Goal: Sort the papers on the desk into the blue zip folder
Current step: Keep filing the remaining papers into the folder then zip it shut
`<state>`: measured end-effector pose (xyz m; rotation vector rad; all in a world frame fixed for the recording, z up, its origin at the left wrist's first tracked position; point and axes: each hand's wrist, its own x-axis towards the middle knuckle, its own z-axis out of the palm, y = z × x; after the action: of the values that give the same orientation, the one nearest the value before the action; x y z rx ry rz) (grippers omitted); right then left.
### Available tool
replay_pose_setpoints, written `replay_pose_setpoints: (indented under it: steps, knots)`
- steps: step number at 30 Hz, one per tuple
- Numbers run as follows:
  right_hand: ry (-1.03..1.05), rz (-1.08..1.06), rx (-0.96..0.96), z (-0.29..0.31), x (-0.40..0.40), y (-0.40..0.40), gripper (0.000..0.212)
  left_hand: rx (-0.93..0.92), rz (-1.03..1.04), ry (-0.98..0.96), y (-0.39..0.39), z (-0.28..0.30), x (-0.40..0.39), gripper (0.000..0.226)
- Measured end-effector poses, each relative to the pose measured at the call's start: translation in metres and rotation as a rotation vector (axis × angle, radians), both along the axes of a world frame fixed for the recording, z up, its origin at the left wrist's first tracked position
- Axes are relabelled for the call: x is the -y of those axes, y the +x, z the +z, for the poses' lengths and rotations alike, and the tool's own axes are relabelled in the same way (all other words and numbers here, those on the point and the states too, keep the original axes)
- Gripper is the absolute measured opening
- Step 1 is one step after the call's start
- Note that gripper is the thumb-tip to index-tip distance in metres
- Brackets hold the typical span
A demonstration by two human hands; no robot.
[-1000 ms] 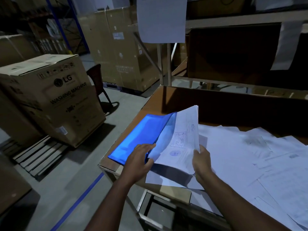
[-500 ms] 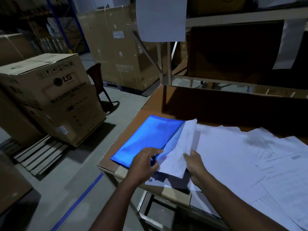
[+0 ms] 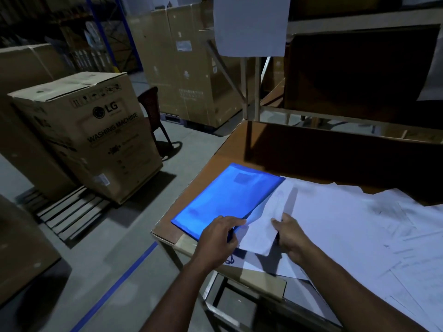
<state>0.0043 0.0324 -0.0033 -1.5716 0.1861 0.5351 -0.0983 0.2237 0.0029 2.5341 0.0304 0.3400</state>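
The blue zip folder (image 3: 223, 200) lies flat at the left corner of the brown desk (image 3: 311, 161). My left hand (image 3: 219, 238) pinches its near open edge and lifts the top flap a little. A white sheet (image 3: 263, 226) sticks partly out of that opening, most of it inside the folder. My right hand (image 3: 291, 233) grips the sheet's near right edge. Several more white papers (image 3: 359, 224) are spread over the desk to the right, overlapping each other.
A large LG washing machine carton (image 3: 96, 133) stands on a pallet (image 3: 67, 212) on the floor to the left. Taller cartons (image 3: 189, 65) stand behind. A dark chair (image 3: 153, 111) sits between them. A sheet (image 3: 250, 22) hangs from the shelf above the desk.
The sheet, held up above the folder a second ago, has gone down and slid left into the folder's opening. The folder flap has dropped nearly flat. My right hand moved left and lower.
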Motion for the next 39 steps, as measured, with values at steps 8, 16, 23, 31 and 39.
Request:
replay_pose_setpoints:
  steps: [8, 16, 23, 31, 39]
  knots:
    - [-0.348, -0.36, 0.232, 0.013, 0.013, -0.023, 0.041, 0.022, 0.036, -0.007, 0.001, 0.006, -0.004, 0.044]
    - [-0.053, 0.005, -0.055, 0.018, -0.018, -0.03, 0.028, -0.049, -0.074, -0.033, 0.003, 0.014, 0.014, 0.047]
    - [-0.09, 0.043, -0.105, 0.024, -0.017, -0.016, 0.017, -0.037, -0.058, -0.068, -0.003, 0.015, 0.009, 0.046]
    - [-0.118, -0.098, 0.036, 0.02, -0.046, -0.021, 0.014, -0.051, -0.024, -0.099, -0.002, 0.008, 0.002, 0.044]
    - [-0.208, -0.005, 0.16, 0.007, -0.056, -0.018, 0.007, -0.068, -0.009, -0.094, -0.007, 0.007, -0.007, 0.047]
